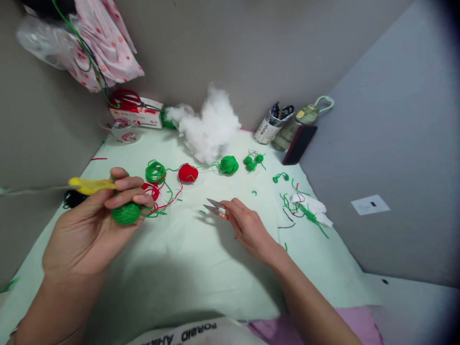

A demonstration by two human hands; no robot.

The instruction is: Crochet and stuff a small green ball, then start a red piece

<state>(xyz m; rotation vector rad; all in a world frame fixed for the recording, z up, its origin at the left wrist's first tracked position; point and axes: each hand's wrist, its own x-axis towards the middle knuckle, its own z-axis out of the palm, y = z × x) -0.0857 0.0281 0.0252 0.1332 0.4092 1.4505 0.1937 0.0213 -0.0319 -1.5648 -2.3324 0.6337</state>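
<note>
My left hand [82,225] is raised at the left with its fingers closed round a small green crocheted ball [125,214]. A crochet hook with a yellow handle [91,186] is tucked between thumb and fingers, its thin shaft pointing left. Over the middle of the table, my right hand [247,225] grips small scissors [217,209], blades parted and pointing left; the fingers hide most of their handles. Just beyond the left hand lie a loose green yarn coil [155,171], tangled red yarn [151,190] and a red yarn ball [188,173].
White stuffing [212,127] is heaped at the back, behind a green yarn ball [229,165]. Small green crocheted pieces [253,162] lie to its right. Yarn scraps [305,211], a phone [300,145], a bottle [287,132] and a pen cup [268,129] line the right side. Large red-handled scissors [129,99] rest on a box [151,120].
</note>
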